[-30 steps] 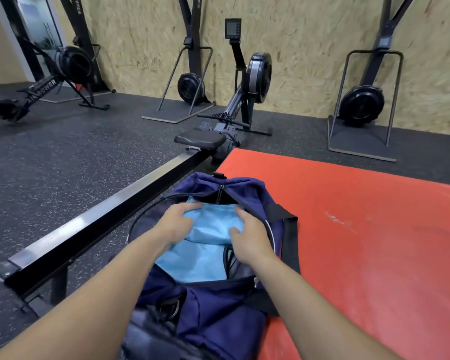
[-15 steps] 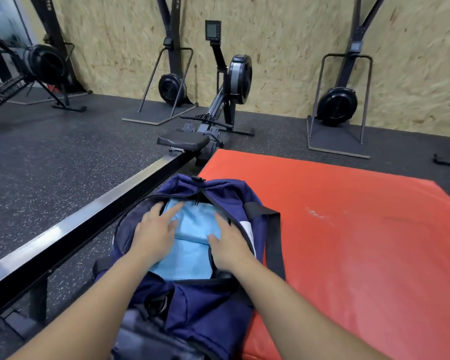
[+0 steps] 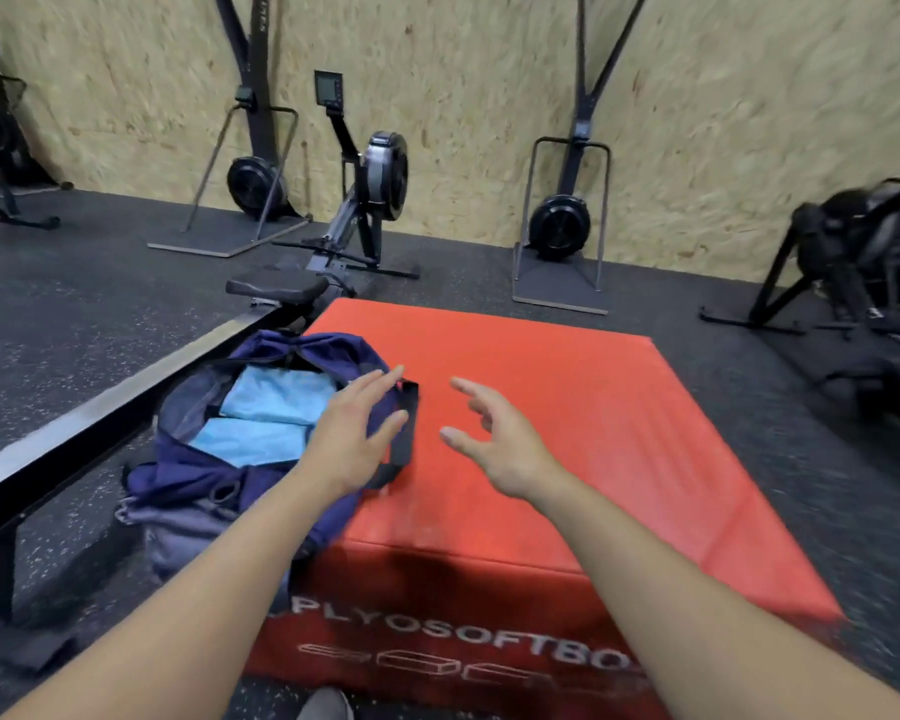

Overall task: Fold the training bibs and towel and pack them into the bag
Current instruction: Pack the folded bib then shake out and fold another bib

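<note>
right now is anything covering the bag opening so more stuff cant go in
Nothing visible does. The bag lies unzipped with light blue cloth showing inside; the left hand hangs above its right edge, the right hand over the red box.

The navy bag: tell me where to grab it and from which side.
Judging by its pose, take the black strap of the navy bag from the right: it loops clear onto the red plyo box, beside the left hand.

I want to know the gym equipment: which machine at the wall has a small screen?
The rowing machine in the middle; its monitor sits on a raised arm.
</note>
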Motion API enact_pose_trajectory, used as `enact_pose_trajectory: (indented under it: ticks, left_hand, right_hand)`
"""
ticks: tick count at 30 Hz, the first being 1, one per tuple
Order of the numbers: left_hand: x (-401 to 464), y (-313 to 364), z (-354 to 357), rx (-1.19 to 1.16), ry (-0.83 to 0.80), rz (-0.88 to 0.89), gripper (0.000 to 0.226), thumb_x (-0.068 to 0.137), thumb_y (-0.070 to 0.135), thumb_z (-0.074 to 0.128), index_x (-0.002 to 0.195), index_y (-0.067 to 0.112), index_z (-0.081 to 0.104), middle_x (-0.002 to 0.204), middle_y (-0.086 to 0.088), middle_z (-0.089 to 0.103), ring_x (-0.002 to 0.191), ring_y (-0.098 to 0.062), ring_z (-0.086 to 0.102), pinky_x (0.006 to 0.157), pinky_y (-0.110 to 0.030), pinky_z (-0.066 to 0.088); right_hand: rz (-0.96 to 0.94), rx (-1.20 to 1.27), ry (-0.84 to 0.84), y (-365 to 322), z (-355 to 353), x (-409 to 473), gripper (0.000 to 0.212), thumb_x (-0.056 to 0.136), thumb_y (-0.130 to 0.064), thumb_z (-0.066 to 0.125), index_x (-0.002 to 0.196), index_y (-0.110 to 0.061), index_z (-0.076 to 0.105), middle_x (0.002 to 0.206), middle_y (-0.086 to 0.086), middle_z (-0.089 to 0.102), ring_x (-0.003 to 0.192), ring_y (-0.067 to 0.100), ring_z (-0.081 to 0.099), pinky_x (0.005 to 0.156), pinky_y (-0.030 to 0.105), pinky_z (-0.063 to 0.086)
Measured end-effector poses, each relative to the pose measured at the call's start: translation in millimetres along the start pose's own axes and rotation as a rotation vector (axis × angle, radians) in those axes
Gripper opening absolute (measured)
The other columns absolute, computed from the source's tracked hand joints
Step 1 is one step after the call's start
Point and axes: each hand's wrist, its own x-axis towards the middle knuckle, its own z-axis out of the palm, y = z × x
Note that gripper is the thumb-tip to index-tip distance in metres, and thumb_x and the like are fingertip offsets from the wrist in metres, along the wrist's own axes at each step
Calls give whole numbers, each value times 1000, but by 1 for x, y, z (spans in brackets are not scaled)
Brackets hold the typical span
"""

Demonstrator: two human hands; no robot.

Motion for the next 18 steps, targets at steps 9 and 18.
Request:
enact_pose_trajectory:
  ticks: [9,18]
  left_hand:
    - [-24,164,117,-84,-128,224,57,98,33,61,150,37,39,154,-1,44,145,-18,35,120,-33,24]
    - [-70,283,234,-122,-374,363,64,89,52,50,150,34,42,151,-3,48,141,-21,41,119,-41,30]
  right_hand:
    - [91,-97,231,47,-159,-145,64,88,-20,76,146,-21,47,145,-2,49,126,12,48,106,20,34]
    - [295,-101,385,118,-243,-295,64,87,-22,77,144,-23,50,145,-5,50,128,9,47,110,25,37]
